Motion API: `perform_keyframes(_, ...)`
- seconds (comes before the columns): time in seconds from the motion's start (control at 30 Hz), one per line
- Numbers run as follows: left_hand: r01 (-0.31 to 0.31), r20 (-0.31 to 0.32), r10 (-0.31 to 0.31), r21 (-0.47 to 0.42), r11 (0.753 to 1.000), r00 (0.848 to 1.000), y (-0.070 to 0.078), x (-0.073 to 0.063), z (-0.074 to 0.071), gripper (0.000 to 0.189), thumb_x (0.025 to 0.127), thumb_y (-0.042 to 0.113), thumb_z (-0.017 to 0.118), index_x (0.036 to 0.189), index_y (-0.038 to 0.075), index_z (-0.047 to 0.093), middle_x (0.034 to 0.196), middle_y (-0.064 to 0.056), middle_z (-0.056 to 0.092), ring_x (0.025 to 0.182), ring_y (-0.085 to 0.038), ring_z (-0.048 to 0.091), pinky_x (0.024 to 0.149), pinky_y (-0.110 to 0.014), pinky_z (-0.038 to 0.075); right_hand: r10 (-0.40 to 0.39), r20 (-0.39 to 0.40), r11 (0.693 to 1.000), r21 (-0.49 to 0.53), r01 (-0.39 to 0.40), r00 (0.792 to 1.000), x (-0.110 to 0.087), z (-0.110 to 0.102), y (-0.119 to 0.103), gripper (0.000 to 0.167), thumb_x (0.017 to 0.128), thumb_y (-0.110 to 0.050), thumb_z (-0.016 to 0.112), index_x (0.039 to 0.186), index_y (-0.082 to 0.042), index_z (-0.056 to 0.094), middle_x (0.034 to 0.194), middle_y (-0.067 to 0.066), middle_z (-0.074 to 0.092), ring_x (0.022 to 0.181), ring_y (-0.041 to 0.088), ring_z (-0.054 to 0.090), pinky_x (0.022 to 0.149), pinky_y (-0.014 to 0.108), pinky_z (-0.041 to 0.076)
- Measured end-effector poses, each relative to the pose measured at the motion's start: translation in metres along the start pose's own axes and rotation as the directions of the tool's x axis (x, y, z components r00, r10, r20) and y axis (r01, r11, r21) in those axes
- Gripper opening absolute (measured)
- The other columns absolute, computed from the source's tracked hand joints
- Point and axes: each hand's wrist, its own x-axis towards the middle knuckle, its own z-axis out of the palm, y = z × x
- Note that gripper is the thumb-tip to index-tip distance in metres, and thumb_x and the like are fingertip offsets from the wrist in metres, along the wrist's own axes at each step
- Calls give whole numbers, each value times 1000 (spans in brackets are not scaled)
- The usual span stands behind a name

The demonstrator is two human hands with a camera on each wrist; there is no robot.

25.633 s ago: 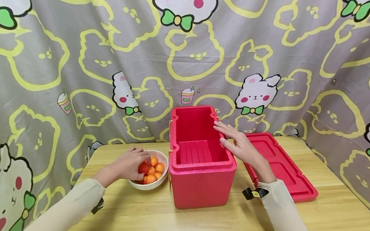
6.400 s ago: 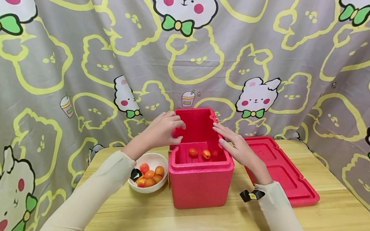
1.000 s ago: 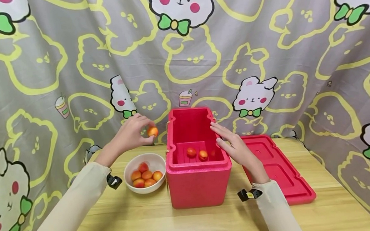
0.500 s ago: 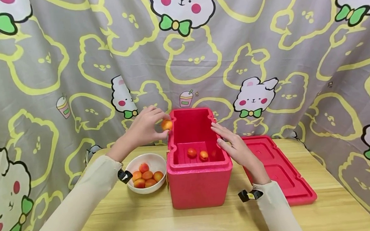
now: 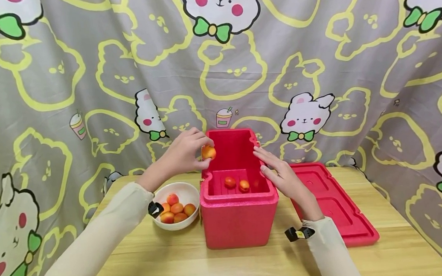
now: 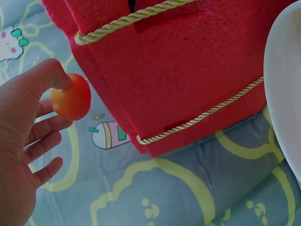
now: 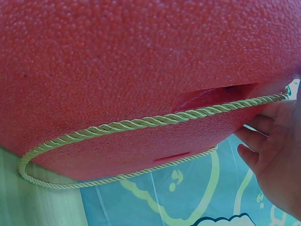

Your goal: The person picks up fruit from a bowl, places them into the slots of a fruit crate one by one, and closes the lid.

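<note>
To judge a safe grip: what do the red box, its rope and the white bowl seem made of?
Red box: probably rigid foam, grainy with a faint sheen; bead-like bumps show up close.
Rope: perhaps synthetic cord, silky; its twisted golden strands catch light.
White bowl: ceramic or plastic, smooth; its plain, even surface doesn't settle which.

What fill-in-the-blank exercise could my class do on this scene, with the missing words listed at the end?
1. The person's ____ hand holds a single fruit.
2. The bowl containing other fruits is coloured ____.
3. The box and its lid are both coloured ____.
4. In the head view, the lid lies on the table to the ____ of the box.

Missing words: left; white; red; right.
</note>
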Motion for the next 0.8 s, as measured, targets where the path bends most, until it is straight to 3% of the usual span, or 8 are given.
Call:
perform_keyframes(0.27, -19, 59, 19, 10, 1000, 998, 7, 3, 6, 28, 76, 22, 80, 101, 12, 72, 96, -2, 70, 94, -20, 55, 80, -36, 48, 2, -2, 1000, -1, -2, 1000, 0, 0, -1, 55, 99, -18, 58, 153, -15, 47, 164, 5, 39, 153, 28, 34, 109, 59, 44)
perform_keyframes(0.5, -15, 92, 13, 18, 1000, 996, 8, 6, 9, 28, 77, 23, 80, 101, 12, 72, 98, -1, 71, 97, -20, 56, 84, -37, 49, -1, -3, 1000, -1, 1, 1000, 1, 0, -1, 55, 99, -17, 58, 152, -8, 48, 163, 5, 39, 153, 28, 34, 109, 60, 43)
perform_keyframes(0.8, 14, 142, -18, 24, 1000, 990, 9, 9, 10, 30, 77, 24, 81, 103, 13, 73, 100, -2, 70, 98, -20, 55, 84, -37, 48, 11, 0, 1000, 0, -11, 1000, 1, 0, 0, 55, 100, -20, 58, 154, -17, 47, 164, 3, 38, 153, 26, 33, 109, 59, 44)
